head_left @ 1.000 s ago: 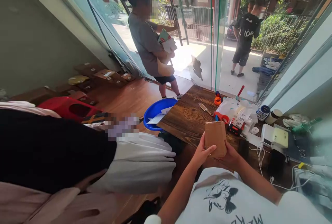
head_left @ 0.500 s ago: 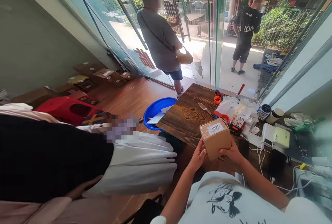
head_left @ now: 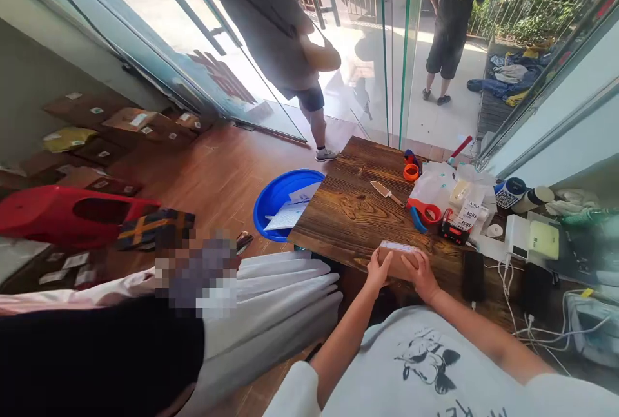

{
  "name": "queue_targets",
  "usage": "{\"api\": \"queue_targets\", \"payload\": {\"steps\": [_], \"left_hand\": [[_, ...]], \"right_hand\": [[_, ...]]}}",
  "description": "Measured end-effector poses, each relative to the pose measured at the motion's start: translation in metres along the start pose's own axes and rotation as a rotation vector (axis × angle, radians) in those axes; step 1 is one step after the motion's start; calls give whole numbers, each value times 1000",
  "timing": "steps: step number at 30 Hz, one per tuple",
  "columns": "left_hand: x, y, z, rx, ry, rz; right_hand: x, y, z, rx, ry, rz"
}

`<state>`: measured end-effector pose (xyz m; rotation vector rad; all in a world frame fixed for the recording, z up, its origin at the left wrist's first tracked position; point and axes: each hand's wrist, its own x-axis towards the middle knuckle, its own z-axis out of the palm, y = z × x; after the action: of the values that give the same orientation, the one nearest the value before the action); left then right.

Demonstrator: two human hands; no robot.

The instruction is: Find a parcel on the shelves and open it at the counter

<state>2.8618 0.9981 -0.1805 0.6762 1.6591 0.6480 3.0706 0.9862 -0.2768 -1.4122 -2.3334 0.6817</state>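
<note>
A small brown cardboard box [head_left: 397, 264] is gripped between my two hands at the near edge of the wooden table [head_left: 348, 211]. My left hand [head_left: 378, 270] wraps its left side, and my right hand [head_left: 422, 275] clasps the right side. The box is tipped so its labelled face turns away and shows only as a thin strip. Beyond it lie a knife [head_left: 387, 193] with a wooden handle, red-handled scissors [head_left: 425, 211] and a red-and-black label printer [head_left: 455, 227] with a numbered label strip [head_left: 470, 211].
Left of the table stands a blue basin [head_left: 271, 191] holding papers. A person in black and white [head_left: 275, 301] is close on my left. Charging cables [head_left: 507, 288] run along the right side. Another person [head_left: 261, 24] stands at the glass door, with parcels [head_left: 140, 124] along the wall.
My hands have tilted the box, so its numbered label no longer faces me. My view has dipped downward, and the person on my left has shifted lower in it.
</note>
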Motion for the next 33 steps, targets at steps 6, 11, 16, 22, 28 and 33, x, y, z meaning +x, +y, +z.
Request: {"api": "queue_targets", "payload": {"steps": [6,11,16,22,28,33], "left_hand": [[20,-8,-26,-97,-173,-210],[34,3,-40,-79,-250,-239],[59,18,-39,24,-281,-205],[80,37,-37,113,-272,-24],[67,59,-35,61,-325,361],[42,70,-29,43,-338,605]], "right_hand": [[-24,-19,21,-18,-56,55],[-22,-35,30,-55,-32,93],[-11,-41,27,-105,26,96],[-19,-46,14,-91,127,55],[-23,-51,2,-24,339,269],[3,-63,-12,116,433,496]]}}
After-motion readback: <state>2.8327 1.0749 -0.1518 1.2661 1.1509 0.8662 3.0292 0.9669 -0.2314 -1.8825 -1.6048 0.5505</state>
